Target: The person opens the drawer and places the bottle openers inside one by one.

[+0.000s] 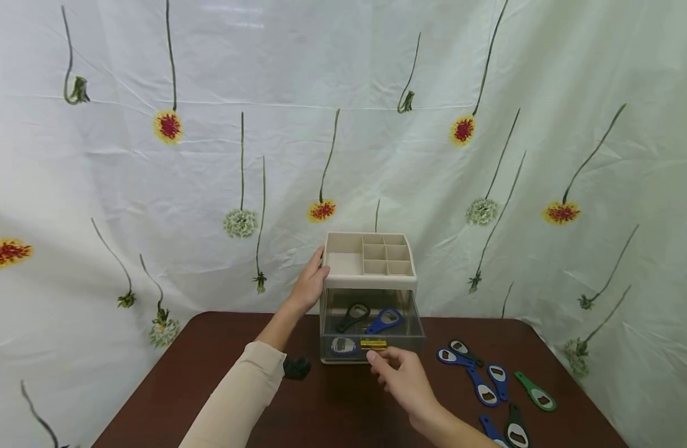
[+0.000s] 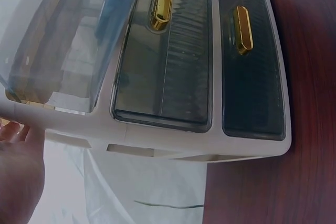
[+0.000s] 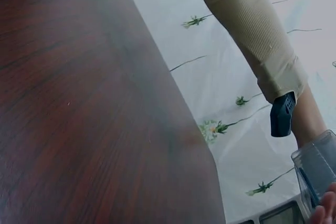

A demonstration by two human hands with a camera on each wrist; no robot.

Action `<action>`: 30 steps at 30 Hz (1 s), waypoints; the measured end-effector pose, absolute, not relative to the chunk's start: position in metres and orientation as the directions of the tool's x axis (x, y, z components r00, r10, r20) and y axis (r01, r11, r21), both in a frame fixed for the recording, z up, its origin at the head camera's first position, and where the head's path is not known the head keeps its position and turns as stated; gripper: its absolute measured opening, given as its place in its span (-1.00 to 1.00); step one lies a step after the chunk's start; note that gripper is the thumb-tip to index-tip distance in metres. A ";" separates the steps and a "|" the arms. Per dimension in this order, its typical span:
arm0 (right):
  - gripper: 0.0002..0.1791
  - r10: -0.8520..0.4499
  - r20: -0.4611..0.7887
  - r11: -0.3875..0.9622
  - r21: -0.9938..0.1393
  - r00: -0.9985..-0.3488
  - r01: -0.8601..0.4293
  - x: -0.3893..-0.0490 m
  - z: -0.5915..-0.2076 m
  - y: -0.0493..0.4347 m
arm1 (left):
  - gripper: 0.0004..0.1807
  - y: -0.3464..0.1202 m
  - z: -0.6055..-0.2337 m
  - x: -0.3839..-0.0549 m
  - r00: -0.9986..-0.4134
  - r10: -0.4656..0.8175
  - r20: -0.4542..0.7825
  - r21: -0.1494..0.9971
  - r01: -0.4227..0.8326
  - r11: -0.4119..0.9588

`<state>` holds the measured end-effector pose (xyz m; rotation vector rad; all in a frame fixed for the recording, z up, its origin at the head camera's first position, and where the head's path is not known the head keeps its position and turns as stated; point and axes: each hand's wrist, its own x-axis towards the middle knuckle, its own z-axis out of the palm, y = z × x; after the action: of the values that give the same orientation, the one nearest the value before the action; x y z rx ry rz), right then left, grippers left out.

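Note:
A white desktop drawer organizer (image 1: 371, 281) stands on the table, its clear upper drawer (image 1: 413, 323) pulled out. In that drawer lie a black bottle opener (image 1: 353, 317) and a blue bottle opener (image 1: 385, 320); another opener (image 1: 343, 346) shows through the drawer front. My left hand (image 1: 310, 281) grips the organizer's upper left side, thumb near the top rim. At the drawer front, my right hand (image 1: 401, 381) pinches the gold handle (image 1: 374, 344) from below with thumb and forefinger; the exact contact is partly hidden. Two lower drawers (image 2: 168, 72) are closed in the left wrist view.
Several blue, black and green bottle openers (image 1: 541, 393) lie on the table right of the organizer. Divided compartments (image 1: 386, 254) top the organizer. A flower-printed cloth (image 1: 299, 162) hangs behind the dark red table (image 1: 209, 361). A black wrist camera (image 1: 296, 368) sits by the left sleeve.

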<state>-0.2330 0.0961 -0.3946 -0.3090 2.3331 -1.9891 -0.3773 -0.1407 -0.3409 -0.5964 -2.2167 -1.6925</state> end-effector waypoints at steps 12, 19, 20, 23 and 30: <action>-0.58 0.001 0.104 -0.083 -0.991 -0.995 -0.103 -0.238 -0.389 0.083 | -0.35 -0.137 -0.338 -0.377 -0.882 0.110 0.458 0.842 0.471 0.265; -0.60 0.020 0.107 -0.081 -0.991 -0.994 -0.108 -0.242 -0.387 0.082 | -0.34 -0.135 -0.337 -0.376 -0.899 0.105 0.426 0.854 0.437 0.281; -0.60 0.017 0.108 -0.076 -0.991 -0.994 -0.109 -0.243 -0.386 0.082 | -0.34 -0.135 -0.337 -0.377 -0.901 0.103 0.421 0.857 0.433 0.280; -0.60 0.012 0.113 -0.065 -0.991 -0.994 -0.113 -0.245 -0.383 0.082 | -0.34 -0.134 -0.336 -0.378 -0.908 0.098 0.408 0.865 0.419 0.276; -0.61 0.004 0.121 -0.034 -0.992 -0.993 -0.121 -0.250 -0.376 0.081 | -0.34 -0.133 -0.333 -0.379 -0.915 0.094 0.392 0.875 0.403 0.269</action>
<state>-0.2502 0.0807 -0.3758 -0.1356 2.2410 -2.3202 -0.3789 -0.1328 -0.3334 -0.4591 -2.2790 -1.6938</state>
